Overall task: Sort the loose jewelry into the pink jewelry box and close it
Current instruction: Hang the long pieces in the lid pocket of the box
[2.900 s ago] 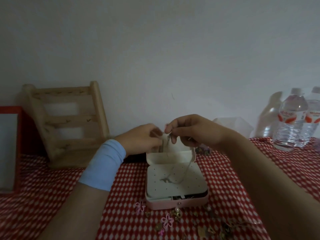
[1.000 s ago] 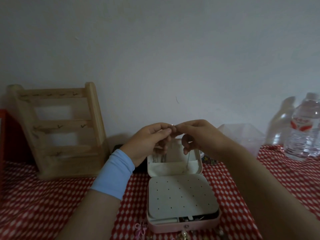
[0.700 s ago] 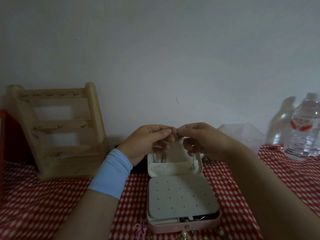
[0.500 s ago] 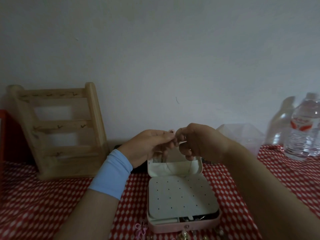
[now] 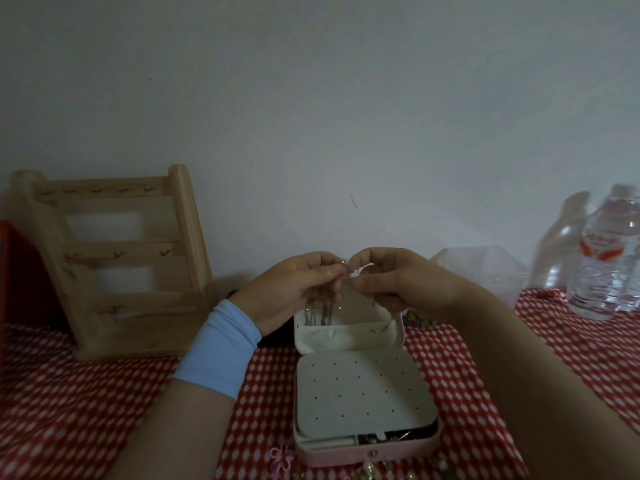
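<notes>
The pink jewelry box [image 5: 367, 455] stands open on the red checked cloth, its lid [image 5: 346, 336] raised at the back. A white perforated insert [image 5: 360, 396] covers most of the base. Several chains [image 5: 320, 315] hang inside the lid. Above the lid's top edge, my left hand [image 5: 294, 289] and my right hand [image 5: 401, 282] meet fingertip to fingertip, both pinching a thin silver necklace [image 5: 349, 270]. Its chain drops down into the lid on the right side [image 5: 379, 328]. Loose jewelry, including a pink flower piece [image 5: 281, 458], lies in front of the box.
A wooden jewelry rack [image 5: 117, 258] leans against the wall at the left. Water bottles [image 5: 609, 258] and a clear plastic container [image 5: 485, 268] stand at the right. A red object [image 5: 10, 271] sits at the far left edge.
The view has moved closer to the box since the earliest frame. The necklace, which hung down over the insert, has been lifted to the lid's top edge. My hands stay together there.
</notes>
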Demonstrator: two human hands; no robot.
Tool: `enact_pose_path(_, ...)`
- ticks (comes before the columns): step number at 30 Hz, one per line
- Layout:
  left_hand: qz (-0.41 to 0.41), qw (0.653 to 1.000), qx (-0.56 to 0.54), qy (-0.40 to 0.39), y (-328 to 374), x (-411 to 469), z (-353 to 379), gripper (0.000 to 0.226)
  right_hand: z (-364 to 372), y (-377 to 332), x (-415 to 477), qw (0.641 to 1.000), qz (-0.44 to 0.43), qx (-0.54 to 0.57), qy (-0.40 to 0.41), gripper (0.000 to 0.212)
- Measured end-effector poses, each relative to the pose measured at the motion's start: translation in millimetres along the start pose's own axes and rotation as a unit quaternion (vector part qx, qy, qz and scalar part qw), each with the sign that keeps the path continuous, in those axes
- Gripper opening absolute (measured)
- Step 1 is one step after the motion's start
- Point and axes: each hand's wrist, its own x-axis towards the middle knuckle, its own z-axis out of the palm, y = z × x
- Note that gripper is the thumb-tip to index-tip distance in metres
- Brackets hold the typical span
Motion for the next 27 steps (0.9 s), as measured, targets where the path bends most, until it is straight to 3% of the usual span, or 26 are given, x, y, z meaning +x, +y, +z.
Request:
enact_pose_path(5, 0.026, 0.995, 0.077, 0.062, -0.3, 5.8, 0.0, 0.012, 1.8, -2.8, -2.0, 0.998, -0.011, -0.049, 0.039, 0.02)
enact_pose_path(9, 0.002, 0.981, 0.159, 0.112, -5.0, 6.8, -1.3, 0.013, 2.3, -4.5, -2.9, 0.998, 0.006, 0.005, 0.067, 0.027)
enact_pose_path(12, -0.039, 0.978, 0.152, 0.135, -8.7, 7.0, 0.9, 0.012, 2.3, -0.1, -0.5, 0.996, 0.052, 0.04, 0.066, 0.029)
enact_pose_path(16, -0.034, 0.951, 0.213, 0.222, -11.0, 8.1, 4.3, 0.012, 4.1, 11.9, 8.0, 0.98, 0.102, -0.07, 0.159, 0.024)
enact_pose_path(18, -0.02, 0.918, 0.295, 0.265, -16.8, 10.5, 5.6, 0.016, 7.0, 16.9, 13.9, 0.961, 0.113, -0.139, 0.21, 0.019)
enact_pose_path(21, 0.003, 0.835, 0.452, 0.314, -28.0, 15.6, 7.4, 0.029, 12.1, 23.3, 22.2, 0.927, 0.102, -0.235, 0.275, 0.024)
enact_pose_path(24, 0.004, 0.789, 0.521, 0.325, -33.1, 18.3, 12.2, 0.042, 16.1, 25.3, 25.8, 0.887, 0.11, -0.328, 0.305, 0.034)
enact_pose_path(27, -0.008, 0.746, 0.574, 0.338, -33.1, 18.8, 18.8, 0.035, 19.1, 26.7, 29.7, 0.867, 0.108, -0.357, 0.33, 0.046)
